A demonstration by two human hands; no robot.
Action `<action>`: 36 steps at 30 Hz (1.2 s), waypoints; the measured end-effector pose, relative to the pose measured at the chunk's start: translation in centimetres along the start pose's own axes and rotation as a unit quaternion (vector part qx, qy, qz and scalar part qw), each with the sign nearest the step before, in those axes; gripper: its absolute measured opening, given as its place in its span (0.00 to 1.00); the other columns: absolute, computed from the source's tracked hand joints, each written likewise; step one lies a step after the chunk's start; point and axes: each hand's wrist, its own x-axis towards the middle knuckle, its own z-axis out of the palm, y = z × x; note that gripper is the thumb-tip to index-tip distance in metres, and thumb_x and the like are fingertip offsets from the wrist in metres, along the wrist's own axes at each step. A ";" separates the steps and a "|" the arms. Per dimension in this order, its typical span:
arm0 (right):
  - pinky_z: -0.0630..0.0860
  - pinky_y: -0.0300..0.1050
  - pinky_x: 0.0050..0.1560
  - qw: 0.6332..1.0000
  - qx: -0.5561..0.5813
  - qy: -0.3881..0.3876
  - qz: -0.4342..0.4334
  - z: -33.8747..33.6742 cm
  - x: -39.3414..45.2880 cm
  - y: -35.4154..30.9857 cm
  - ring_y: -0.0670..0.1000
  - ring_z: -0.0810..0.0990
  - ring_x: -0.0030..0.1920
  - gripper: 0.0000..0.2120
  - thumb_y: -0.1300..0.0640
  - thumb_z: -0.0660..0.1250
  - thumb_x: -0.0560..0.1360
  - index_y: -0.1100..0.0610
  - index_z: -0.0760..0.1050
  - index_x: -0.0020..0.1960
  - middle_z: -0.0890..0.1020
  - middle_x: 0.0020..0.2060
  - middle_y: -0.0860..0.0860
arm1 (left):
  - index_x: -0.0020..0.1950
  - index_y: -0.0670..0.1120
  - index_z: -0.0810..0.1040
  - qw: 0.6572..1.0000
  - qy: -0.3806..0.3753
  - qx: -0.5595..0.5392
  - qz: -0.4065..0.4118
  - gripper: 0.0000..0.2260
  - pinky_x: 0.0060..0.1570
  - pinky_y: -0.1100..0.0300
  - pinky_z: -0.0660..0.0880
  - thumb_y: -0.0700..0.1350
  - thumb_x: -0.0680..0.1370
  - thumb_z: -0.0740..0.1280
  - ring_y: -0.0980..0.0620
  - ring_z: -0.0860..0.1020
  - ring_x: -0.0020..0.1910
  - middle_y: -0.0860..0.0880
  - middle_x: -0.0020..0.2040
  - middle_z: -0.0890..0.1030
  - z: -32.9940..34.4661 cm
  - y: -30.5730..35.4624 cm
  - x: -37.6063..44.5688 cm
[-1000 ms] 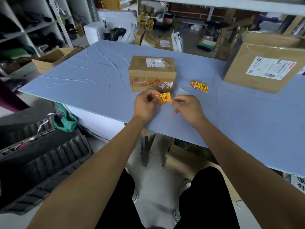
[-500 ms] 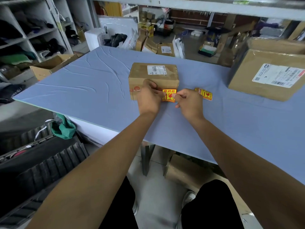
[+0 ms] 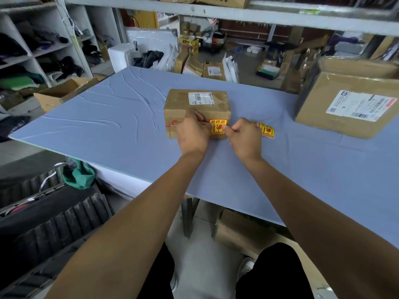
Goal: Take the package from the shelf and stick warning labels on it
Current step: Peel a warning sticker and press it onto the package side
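A small brown cardboard package with a white shipping label on top sits on the blue table. A yellow and red warning label lies flat against the package's near side. My left hand presses on the label's left part, fingers curled against the box. My right hand touches the label's right edge with thumb and forefinger. More warning labels lie on the table just right of the package.
A large cardboard box with a shipping label stands at the right on the table. An open box sits off the table's left edge. Shelving with clothes lines the left; boxes and bags crowd the floor beyond the table.
Both hands carried the warning label from above the table up to the package's near side and now press it flat there. My view has moved closer.
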 end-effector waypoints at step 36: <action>0.80 0.46 0.49 0.988 0.007 -0.104 -0.114 0.1 2.2 1.7 0.52 0.82 0.51 0.34 0.57 0.78 0.68 0.55 0.66 0.68 0.77 0.65 0.54 | 0.67 0.56 0.70 0.970 0.007 0.200 0.137 0.43 0.62 0.39 0.73 0.69 0.56 0.76 0.35 0.62 0.70 0.41 0.73 0.61 -0.7 -3.4 3.1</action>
